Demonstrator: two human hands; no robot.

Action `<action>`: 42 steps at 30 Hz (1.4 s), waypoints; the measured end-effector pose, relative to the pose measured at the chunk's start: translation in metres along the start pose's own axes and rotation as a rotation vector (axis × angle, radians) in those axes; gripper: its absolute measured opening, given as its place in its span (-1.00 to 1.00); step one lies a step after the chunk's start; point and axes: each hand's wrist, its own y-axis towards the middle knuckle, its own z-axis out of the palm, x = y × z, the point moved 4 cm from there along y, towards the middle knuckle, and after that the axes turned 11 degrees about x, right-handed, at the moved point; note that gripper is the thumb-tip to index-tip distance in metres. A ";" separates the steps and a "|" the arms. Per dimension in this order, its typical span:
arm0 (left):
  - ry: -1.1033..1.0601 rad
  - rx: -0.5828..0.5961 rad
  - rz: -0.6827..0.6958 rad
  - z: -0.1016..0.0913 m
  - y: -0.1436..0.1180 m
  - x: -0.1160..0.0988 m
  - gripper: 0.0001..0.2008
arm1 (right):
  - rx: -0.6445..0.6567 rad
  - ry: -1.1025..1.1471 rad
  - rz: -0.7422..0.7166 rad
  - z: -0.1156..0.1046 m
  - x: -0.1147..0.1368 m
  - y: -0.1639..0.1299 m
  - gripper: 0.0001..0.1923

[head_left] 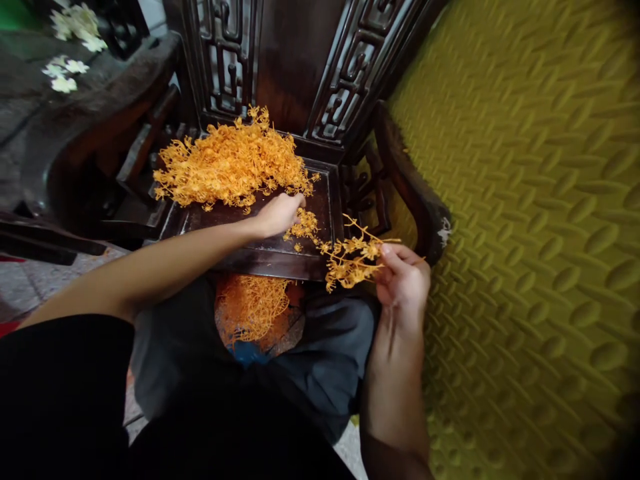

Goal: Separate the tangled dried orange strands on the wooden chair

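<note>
The right hand pinches a bunch of orange sprigs, their stems running leftward from its fingers. The left hand reaches far across, fingers curled down onto a small clump at the near edge of the big orange pile. That pile lies on the dark wooden chair seat, far and left of both hands; the left hand is nearer. More orange sprigs sit below, by the person's lap. A yellow-green quilted surface fills the right.
</note>
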 end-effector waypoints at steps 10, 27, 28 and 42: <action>-0.019 0.485 0.117 0.028 -0.021 -0.034 0.04 | 0.200 -0.016 -0.051 0.022 0.008 -0.006 -0.68; -0.910 0.897 0.272 0.012 -0.044 -0.063 0.31 | 0.266 0.136 -0.049 0.037 0.004 -0.001 -0.69; -0.923 0.921 0.261 0.009 -0.045 -0.061 0.32 | 0.261 0.145 -0.054 0.038 0.004 -0.001 -0.70; -0.361 0.195 0.283 0.022 -0.039 -0.094 -0.19 | 0.268 0.136 -0.042 0.047 0.004 -0.004 -0.67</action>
